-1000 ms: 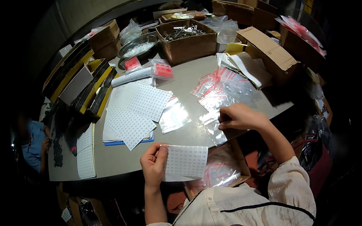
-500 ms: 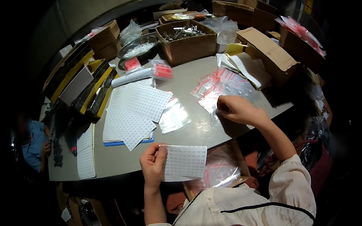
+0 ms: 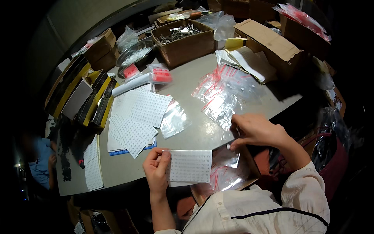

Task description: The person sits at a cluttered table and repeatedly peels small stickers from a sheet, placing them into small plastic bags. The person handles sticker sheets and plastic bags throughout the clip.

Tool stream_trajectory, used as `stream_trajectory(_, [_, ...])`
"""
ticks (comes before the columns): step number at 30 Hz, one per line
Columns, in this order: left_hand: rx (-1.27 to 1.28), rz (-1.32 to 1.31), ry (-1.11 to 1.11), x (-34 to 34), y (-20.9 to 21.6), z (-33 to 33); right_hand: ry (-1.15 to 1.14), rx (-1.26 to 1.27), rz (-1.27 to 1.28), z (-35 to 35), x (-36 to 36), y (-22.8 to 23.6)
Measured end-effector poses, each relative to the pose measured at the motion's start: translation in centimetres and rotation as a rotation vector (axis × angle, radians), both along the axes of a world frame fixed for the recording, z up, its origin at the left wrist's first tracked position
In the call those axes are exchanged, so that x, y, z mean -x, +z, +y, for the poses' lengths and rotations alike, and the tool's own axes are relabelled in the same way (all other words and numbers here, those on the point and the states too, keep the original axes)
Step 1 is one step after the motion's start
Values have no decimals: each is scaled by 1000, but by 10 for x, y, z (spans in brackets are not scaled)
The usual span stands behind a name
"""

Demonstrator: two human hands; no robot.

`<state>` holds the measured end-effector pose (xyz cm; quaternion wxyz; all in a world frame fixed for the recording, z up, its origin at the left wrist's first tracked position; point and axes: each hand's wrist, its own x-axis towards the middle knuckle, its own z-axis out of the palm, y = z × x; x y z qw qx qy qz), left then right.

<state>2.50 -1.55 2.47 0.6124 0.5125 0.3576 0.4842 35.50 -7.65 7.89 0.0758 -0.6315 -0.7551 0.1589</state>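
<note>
My left hand (image 3: 156,170) pinches a label sheet (image 3: 190,166) at the surface's (image 3: 202,134) near edge. My right hand (image 3: 255,130), just right of it, grips a clear bag (image 3: 230,155). The sheet is white, rectangular, covered in tiny labels.

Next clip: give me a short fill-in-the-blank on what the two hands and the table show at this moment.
1. The left hand holds a white sheet of small ____.
2. The right hand pinches a clear plastic ____ at the table's near edge.
3. The open cardboard box at the far side is filled with ____ parts.
4. The clear bags spread on the table have ____ strips along their tops.

Missing words: stickers; bag; metal; red
</note>
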Motion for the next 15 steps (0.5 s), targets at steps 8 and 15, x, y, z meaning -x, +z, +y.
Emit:
stream_trajectory(8, [4,147,-139,-45,10,-20,251,-369,492,0,55,-3])
stream_trajectory(15, [-43,211,-147,-54,7,-29,245,-463,354,7,77,-11])
